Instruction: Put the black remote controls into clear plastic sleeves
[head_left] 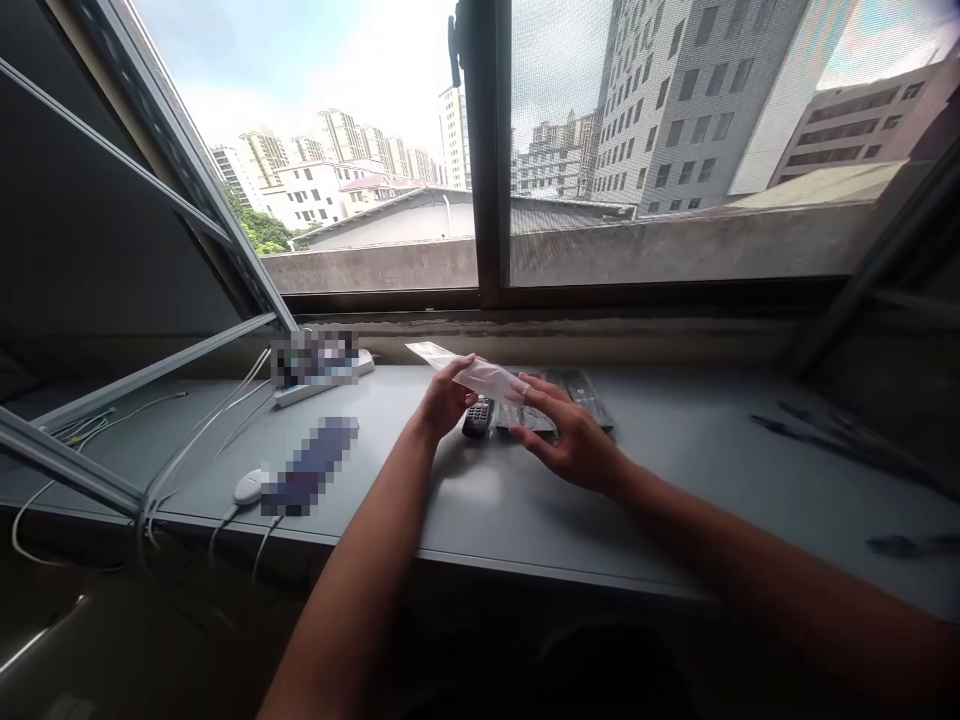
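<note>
A thin, clear plastic bag (489,380) is raised above the desk, slanting from upper left to lower right. My left hand (448,397) pinches it near its middle, thumb on top. At the bag's right end is my right hand (574,435), fingers stretched and thumb apart; its index fingertip meets or nearly meets the plastic. Below the bag lies a black remote control (477,418) with its buttons up, close to my left fingers. Partly hidden behind my right hand, several dark items in clear plastic wrapping (592,400) rest on the desk; their kind is hard to make out.
A white power strip (324,382) with blurred-out plugs stands at the desk's back left. Nearer are a blurred-out flat object (311,468), a white puck-like device (250,487) and loose cables (180,455). Dark cables (832,440) lie right. A metal frame (187,355) borders the left; windows (491,150) face me.
</note>
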